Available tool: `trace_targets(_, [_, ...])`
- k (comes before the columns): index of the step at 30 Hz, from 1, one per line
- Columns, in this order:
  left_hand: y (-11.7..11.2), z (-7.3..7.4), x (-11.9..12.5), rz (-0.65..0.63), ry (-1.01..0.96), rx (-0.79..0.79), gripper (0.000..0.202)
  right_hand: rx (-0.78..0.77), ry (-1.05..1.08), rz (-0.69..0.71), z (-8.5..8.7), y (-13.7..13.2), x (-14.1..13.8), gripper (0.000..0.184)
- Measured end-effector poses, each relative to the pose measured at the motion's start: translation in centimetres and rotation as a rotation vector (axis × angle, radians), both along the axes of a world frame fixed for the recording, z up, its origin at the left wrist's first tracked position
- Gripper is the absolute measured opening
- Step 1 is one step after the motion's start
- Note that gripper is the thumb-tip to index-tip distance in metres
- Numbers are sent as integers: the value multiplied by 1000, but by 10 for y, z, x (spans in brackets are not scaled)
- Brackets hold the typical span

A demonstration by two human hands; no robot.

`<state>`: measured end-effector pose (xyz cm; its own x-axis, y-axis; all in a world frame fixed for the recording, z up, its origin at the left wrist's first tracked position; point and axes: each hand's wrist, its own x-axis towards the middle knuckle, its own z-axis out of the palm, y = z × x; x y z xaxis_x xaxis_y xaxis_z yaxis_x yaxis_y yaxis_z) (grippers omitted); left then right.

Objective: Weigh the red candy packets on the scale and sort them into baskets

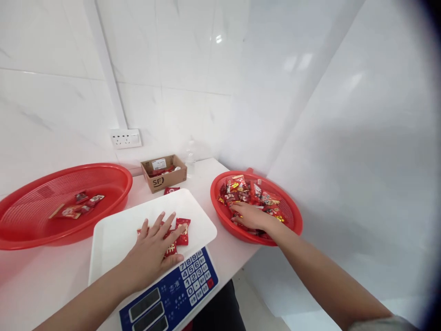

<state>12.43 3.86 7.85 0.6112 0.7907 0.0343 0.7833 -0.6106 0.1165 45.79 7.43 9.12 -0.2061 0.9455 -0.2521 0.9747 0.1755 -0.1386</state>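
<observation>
My left hand [155,248] lies with fingers spread over several small red packets [182,231] on the white tray [119,230] of a digital scale, hiding part of them. The scale's blue panel [175,292] with number keys faces me below the tray. My right hand [248,215] reaches into a round red plastic basket [296,219] on the right. Its fingers stretch out, slightly bent, among many red wrapped snack packets [255,192]; nothing shows gripped in them.
At left stands a larger red basket [126,188] with several packets [82,204] inside. A small cardboard box [168,180] holding red packets sits behind the scale, beside a clear bottle [190,158]. Another red packet [171,190] lies behind the tray. Walls border the table [203,172].
</observation>
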Motion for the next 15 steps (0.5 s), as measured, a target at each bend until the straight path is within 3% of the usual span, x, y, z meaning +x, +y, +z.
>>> trace_targets(4, [8, -1, 9, -26, 19, -31, 50, -27, -29, 46, -2, 24, -6, 41])
trace_targets(8, [6, -6, -2, 56, -5, 103, 50, -3, -85, 58, -9, 47, -15, 36])
trace_targets(15, [-39, -17, -46, 64, -295, 391, 60, 7, -210, -18, -29, 79, -30, 34])
